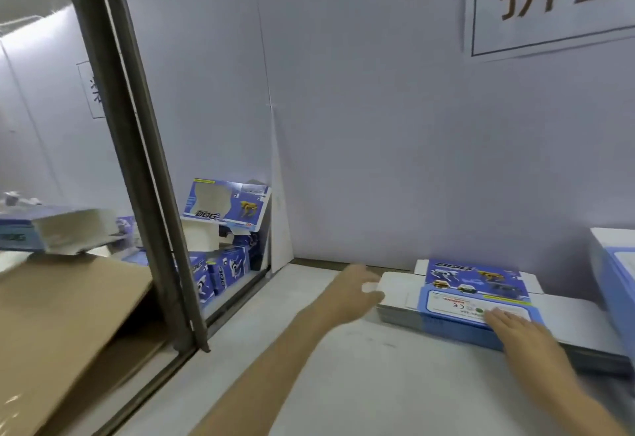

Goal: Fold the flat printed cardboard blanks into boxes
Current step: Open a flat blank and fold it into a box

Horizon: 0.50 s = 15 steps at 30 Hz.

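Your left hand is at the left end of the stack of flat blue-and-white printed cardboard blanks, fingers reaching over the white end flap of the top blank; motion blur hides whether they grip it or only touch it, so I cannot tell. Your right hand lies flat on the near right part of the top blank, fingers straight and spread, pressing on the white label panel, holding nothing.

The stack sits on the pale grey bench at its far edge, towards the right, just beside the white back wall panel. The top blank lies printed side up. At the far right corner of the bench stands a second, taller pile of blue-and-white card, cut by the frame edge.

At the far left corner of the bench, folded blue printed boxes are heaped against the back panel, one window-front box resting tilted on top. A grey metal post marks the left edge of the bench. Beyond it lies a brown corrugated cardboard sheet, with more blue printed card behind it. A white paper sign with large dark characters hangs on the wall at upper right.
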Each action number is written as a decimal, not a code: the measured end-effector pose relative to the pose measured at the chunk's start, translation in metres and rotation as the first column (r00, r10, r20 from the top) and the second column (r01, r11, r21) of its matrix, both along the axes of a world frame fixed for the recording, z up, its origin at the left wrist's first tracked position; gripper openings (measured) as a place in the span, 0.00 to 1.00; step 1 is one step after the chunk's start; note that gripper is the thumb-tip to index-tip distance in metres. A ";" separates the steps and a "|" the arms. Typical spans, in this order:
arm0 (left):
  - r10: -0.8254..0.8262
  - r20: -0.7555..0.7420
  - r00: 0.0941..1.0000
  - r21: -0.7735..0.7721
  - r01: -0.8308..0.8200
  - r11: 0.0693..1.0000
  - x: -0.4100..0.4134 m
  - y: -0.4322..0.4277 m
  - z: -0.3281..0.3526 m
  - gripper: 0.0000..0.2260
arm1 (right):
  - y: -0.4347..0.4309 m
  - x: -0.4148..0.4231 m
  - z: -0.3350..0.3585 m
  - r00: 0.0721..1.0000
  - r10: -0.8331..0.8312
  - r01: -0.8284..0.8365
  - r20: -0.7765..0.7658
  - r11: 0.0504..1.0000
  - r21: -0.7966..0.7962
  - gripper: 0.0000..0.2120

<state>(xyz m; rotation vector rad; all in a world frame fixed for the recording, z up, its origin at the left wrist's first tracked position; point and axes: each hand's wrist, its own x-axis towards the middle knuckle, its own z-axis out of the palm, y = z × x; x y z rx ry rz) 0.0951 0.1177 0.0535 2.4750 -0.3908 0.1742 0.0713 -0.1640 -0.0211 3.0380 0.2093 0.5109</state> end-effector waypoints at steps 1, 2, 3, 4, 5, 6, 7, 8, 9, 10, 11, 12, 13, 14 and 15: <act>-0.019 0.057 0.998 0.136 0.011 0.991 -0.001 -0.017 -0.014 0.21 | -0.001 -0.001 0.001 1.000 0.010 -0.010 -0.004 1.000 0.012 0.29; -0.049 0.118 0.992 0.263 0.016 0.965 -0.002 -0.037 -0.024 0.22 | -0.002 -0.001 0.002 1.000 0.029 -0.029 0.004 0.999 0.020 0.29; -0.082 0.176 0.981 0.354 0.014 0.935 -0.004 -0.055 -0.030 0.23 | -0.002 -0.004 0.004 0.999 0.049 -0.049 0.014 0.998 0.036 0.28; -0.117 0.221 0.968 0.427 0.012 0.904 -0.005 -0.072 -0.035 0.23 | -0.001 -0.010 0.008 0.998 0.056 -0.057 0.014 0.997 0.061 0.28; -0.151 0.258 0.954 0.487 0.007 0.873 -0.007 -0.087 -0.039 0.23 | -0.001 -0.015 0.012 0.996 0.084 -0.087 0.034 0.993 0.079 0.28; -0.187 0.276 0.943 0.524 0.015 0.852 -0.007 -0.099 -0.042 0.23 | -0.001 -0.021 0.015 0.988 0.137 -0.145 0.072 0.982 0.118 0.29; -0.222 0.280 0.934 0.534 0.041 0.845 -0.008 -0.108 -0.044 0.22 | -0.002 -0.026 0.017 0.973 0.183 -0.204 0.140 0.965 0.162 0.30; -0.257 0.289 0.922 0.535 0.067 0.842 -0.011 -0.113 -0.044 0.21 | -0.001 -0.033 0.022 0.949 0.230 -0.265 0.215 0.952 0.152 0.29; -0.293 0.347 0.891 0.508 0.084 0.857 -0.014 -0.116 -0.045 0.19 | 0.001 -0.039 0.026 0.931 0.256 -0.302 0.259 0.940 0.158 0.27; -0.323 0.423 0.847 0.454 0.110 0.884 -0.020 -0.116 -0.043 0.18 | 0.003 -0.043 0.030 0.909 0.277 -0.335 0.312 0.930 0.150 0.24; -0.313 0.502 0.806 0.372 0.126 0.920 -0.027 -0.113 -0.041 0.17 | 0.005 -0.047 0.036 0.876 0.296 -0.367 0.381 0.921 0.128 0.22; -0.271 0.569 0.777 0.289 0.120 0.950 -0.031 -0.109 -0.036 0.16 | 0.007 -0.052 0.043 0.840 0.302 -0.392 0.450 0.912 0.120 0.21; -0.205 0.586 0.784 0.223 0.087 0.971 -0.034 -0.104 -0.026 0.14 | 0.009 -0.056 0.052 0.802 0.287 -0.404 0.525 0.906 0.123 0.21; -0.100 0.614 0.783 0.178 -0.015 0.984 -0.037 -0.098 -0.013 0.13 | 0.011 -0.061 0.063 0.761 0.266 -0.415 0.591 0.901 0.129 0.21; 0.015 0.668 0.744 0.087 -0.099 0.991 -0.037 -0.091 -0.001 0.11 | 0.011 -0.067 0.075 0.722 0.243 -0.437 0.648 0.886 0.156 0.21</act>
